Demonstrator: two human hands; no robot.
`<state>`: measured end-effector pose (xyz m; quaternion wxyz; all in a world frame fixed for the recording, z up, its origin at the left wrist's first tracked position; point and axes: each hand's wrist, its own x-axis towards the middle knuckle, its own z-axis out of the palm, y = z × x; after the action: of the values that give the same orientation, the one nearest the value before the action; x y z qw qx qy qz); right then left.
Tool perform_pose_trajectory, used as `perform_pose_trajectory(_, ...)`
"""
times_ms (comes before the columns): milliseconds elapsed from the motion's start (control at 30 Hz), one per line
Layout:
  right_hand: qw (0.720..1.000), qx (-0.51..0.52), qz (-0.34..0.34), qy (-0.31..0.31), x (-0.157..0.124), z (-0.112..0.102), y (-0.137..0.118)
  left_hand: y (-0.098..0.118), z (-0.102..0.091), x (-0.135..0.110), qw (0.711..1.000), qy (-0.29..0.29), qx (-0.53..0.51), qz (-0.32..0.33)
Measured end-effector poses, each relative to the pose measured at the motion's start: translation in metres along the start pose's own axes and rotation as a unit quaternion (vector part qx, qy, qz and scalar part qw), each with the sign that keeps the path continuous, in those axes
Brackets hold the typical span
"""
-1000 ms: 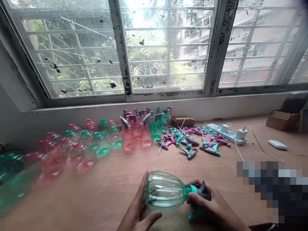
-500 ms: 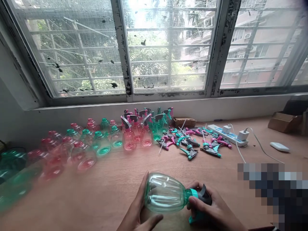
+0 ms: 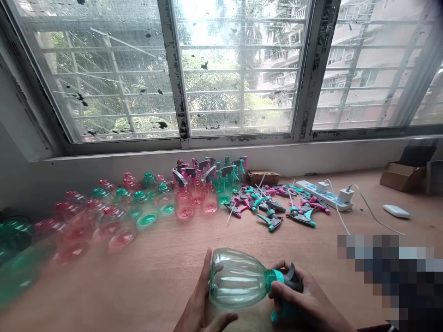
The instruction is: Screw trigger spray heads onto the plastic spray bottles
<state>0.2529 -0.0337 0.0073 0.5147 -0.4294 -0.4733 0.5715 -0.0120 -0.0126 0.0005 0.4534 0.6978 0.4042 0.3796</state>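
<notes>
A clear green spray bottle (image 3: pixel 238 279) lies sideways in the air above the table's front, its neck to the right. My left hand (image 3: pixel 204 299) is wrapped round its base end, thumb below and fingers behind the plastic. At the neck, my right hand (image 3: pixel 299 295) grips the teal collar of the grey and teal spray head (image 3: pixel 292 279) between thumb and fingers. The head sits on the bottle's neck; whether it is fully screwed on, I cannot tell. Part of the teal trigger shows below my right thumb.
Open pink and green bottles (image 3: pixel 117 228) stand at the left. Several bottles with spray heads (image 3: pixel 209 196) stand by the window wall. Loose spray heads (image 3: pixel 272 216) lie in a pile beside a power strip (image 3: pixel 325 196), a white mouse-like object (image 3: pixel 396 211) and a cardboard box (image 3: pixel 401 175).
The bottle has turned slightly about its long axis in my left hand, whose thumb has moved a little to the right. My right hand keeps its grip on the collar.
</notes>
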Motion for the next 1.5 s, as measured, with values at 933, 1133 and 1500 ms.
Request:
perform_pose_trajectory(933, 1.000, 0.006, 0.007, -0.004, 0.001, -0.002, -0.001, 0.002, 0.004, 0.002, 0.998, 0.048, 0.039, 0.017)
perform_pose_trajectory(1133, 0.999, -0.027, -0.011, -0.022, 0.000, 0.001, -0.004, -0.008, -0.004, 0.003, 0.998, 0.003, -0.064, -0.004)
perform_pose_trajectory(1500, 1.000, 0.008, 0.008, -0.007, 0.001, -0.001, 0.003, -0.002, -0.002, 0.001, 0.999, 0.001, -0.038, 0.012)
